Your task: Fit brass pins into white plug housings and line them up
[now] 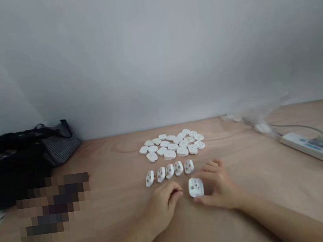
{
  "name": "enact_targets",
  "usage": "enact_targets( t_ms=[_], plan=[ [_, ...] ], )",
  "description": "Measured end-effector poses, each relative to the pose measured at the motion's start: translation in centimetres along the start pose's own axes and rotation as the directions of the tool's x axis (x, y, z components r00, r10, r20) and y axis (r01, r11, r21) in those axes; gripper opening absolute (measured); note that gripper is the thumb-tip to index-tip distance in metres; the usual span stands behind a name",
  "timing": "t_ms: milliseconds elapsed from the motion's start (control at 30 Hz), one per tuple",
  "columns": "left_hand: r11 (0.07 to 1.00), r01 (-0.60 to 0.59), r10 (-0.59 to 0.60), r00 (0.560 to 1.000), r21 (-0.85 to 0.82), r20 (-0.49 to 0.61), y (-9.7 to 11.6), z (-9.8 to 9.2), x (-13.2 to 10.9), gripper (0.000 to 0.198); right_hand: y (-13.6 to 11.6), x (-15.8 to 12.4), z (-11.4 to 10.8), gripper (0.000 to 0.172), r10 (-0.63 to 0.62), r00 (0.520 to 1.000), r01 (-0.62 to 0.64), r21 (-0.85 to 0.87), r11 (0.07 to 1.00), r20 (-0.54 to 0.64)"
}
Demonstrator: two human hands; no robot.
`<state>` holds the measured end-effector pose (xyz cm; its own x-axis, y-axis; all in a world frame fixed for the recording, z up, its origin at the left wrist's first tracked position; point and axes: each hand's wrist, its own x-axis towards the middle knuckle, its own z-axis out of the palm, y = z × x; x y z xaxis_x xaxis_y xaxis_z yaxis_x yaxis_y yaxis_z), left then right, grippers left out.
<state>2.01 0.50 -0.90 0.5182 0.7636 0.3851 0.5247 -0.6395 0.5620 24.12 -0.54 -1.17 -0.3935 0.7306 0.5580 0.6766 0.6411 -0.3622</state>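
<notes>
Between the thumb and fingers of my right hand (pixel 218 187) is a white plug housing (pixel 195 187), its hollow inner side with small holes facing me. Just left of it, my left hand (pixel 167 201) is closed in a pinch; whatever its fingertips may hold is too small or hidden to make out. Beyond my hands, several white plug pieces (pixel 169 171) stand on edge in a short row, with brass-coloured bits showing on some. Farther back lies a loose cluster of white plug housings (pixel 173 147), flat on the wooden table (pixel 116 206).
A black bag (pixel 12 164) with a striped part sits at the far left, and a blurred-out dark object (pixel 55 208) lies before it. On the right are a white power strip (pixel 317 150) with a cable and a clear plastic bag (pixel 256 116). A pale wall (pixel 153 58) closes the back.
</notes>
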Motion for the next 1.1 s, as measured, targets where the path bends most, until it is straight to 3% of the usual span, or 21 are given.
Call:
enact_targets(
  t_ms=[133, 300, 400, 600, 800, 1100],
  plan=[
    [1.000, 0.017, -0.018, 0.997, -0.024, -0.070, 0.1, -0.1, -0.2, 0.011, -0.4, 0.0, 0.1, 0.041, 0.000, 1.000, -0.001, 0.051, 0.999, 0.017],
    [0.998, -0.060, 0.058, 0.992, -0.009, -0.116, -0.1, 0.1, 0.0, 0.019, -1.0, 0.1, 0.1, 0.041, -0.022, 0.998, 0.017, 0.083, 0.996, 0.054],
    [0.999, -0.022, 0.026, 0.990, 0.028, -0.141, -0.6, -0.1, 0.1, 0.017, -1.0, 0.2, 0.1, 0.040, -0.019, 0.999, 0.016, 0.053, 0.998, 0.046],
    [0.999, 0.017, -0.014, 0.999, 0.051, -0.049, -0.9, -0.3, 0.0, 0.011, -0.4, 0.0, 0.0, 0.040, 0.011, 1.000, -0.012, 0.024, 1.000, 0.013],
    [0.990, 0.031, -0.037, 0.999, 0.134, 0.040, -0.2, 0.3, 0.4, 0.020, -0.4, 0.1, 0.0, 0.040, 0.023, 1.000, -0.024, 0.048, 0.999, 0.018],
    [0.997, -0.008, 0.011, 0.999, 0.075, -0.036, -0.4, 0.3, 0.2, 0.015, -0.6, 0.1, 0.0, 0.041, 0.032, 0.999, -0.033, 0.036, 0.999, 0.042]
  ],
)
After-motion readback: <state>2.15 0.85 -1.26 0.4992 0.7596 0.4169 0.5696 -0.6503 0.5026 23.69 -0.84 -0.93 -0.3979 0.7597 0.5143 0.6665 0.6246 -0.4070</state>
